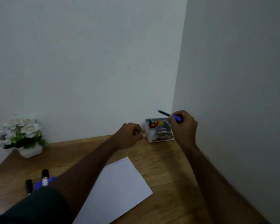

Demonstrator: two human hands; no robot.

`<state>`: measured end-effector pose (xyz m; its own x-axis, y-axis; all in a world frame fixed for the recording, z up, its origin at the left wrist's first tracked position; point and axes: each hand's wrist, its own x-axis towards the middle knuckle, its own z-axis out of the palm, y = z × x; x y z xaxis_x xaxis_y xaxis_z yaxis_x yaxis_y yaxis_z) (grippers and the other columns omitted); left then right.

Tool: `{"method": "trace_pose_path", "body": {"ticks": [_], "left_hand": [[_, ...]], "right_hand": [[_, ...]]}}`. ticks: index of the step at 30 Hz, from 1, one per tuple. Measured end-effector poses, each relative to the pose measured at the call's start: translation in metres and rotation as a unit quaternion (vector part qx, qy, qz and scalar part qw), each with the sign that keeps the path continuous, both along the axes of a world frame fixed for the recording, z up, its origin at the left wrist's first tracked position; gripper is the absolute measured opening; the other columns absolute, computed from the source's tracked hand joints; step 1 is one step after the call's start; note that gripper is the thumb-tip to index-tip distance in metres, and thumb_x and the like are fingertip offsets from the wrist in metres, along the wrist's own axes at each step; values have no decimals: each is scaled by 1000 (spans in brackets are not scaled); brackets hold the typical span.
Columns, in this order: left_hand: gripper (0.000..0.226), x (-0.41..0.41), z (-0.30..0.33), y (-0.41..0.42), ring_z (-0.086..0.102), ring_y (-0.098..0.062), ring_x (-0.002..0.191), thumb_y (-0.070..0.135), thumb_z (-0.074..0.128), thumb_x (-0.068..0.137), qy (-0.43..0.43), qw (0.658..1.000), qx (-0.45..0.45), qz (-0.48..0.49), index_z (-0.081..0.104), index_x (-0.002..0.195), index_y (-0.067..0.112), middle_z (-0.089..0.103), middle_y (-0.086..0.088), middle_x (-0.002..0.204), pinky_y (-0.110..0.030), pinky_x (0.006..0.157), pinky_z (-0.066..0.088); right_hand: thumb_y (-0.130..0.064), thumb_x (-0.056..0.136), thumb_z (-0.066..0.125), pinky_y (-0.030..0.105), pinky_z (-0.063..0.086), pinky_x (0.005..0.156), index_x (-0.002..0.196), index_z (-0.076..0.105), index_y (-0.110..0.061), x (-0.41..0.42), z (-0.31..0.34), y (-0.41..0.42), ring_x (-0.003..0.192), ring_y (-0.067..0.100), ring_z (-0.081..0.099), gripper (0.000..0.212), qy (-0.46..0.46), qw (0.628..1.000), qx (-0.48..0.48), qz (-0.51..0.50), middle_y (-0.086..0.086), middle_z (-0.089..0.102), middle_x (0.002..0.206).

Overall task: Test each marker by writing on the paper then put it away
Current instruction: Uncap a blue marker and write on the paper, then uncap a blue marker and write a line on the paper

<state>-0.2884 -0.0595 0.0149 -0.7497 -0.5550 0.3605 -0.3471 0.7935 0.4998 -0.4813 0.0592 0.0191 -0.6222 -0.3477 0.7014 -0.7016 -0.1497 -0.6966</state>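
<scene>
The right hand (183, 125) has its fingers clamped round a slim blue-barrelled marker (170, 115), its tip pointing up and left, held just above the grey plastic compartmented organiser box (158, 131) in the corner of the wood-grain table (165, 167). The left hand (129, 135) hangs curled into a loose fist beside the box; whether it holds anything I cannot tell. A smooth white paper sheet (119, 188) lies flat nearer, with more stubby markers (39, 181) to its left.
</scene>
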Motion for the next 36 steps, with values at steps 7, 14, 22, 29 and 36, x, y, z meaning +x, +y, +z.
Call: {"method": "trace_pose_path", "body": {"ticks": [7,14,22,29,36], "left_hand": [[18,-59,0,3,64,-14,76,28,66,89,-25,999,-5,-22,69,86,11,70,-5,82,-23,63,45],[18,-62,-9,-3,64,-15,77,33,65,90,-67,997,11,-25,67,87,16,69,-3,82,-28,65,48],[22,-47,-2,-6,65,-17,81,34,64,90,-59,998,15,-31,69,91,12,71,-5,87,-34,73,54],[17,2,2,2,65,-5,72,31,66,89,-9,999,33,-8,69,81,16,71,6,76,-18,67,49],[13,114,-8,13,64,-5,67,26,68,87,31,995,33,88,71,78,18,70,7,70,-17,62,46]], "right_hand": [[-18,83,73,23,46,66,83,71,-10,-73,21,-7,71,20,63,8,63,983,155,-73,6,70,78],[-16,81,76,39,60,77,89,74,-7,-89,2,-35,78,23,67,12,34,964,261,-26,11,72,84],[-27,79,82,37,57,81,99,72,-10,-84,-11,-43,90,21,64,28,11,964,265,-15,6,69,101],[-15,84,70,28,53,62,89,68,-13,-12,-4,-25,75,17,64,6,36,988,149,-14,6,70,82],[-9,77,67,19,42,52,74,64,-19,129,-27,-36,52,4,54,10,89,969,157,170,-8,58,56]]}}
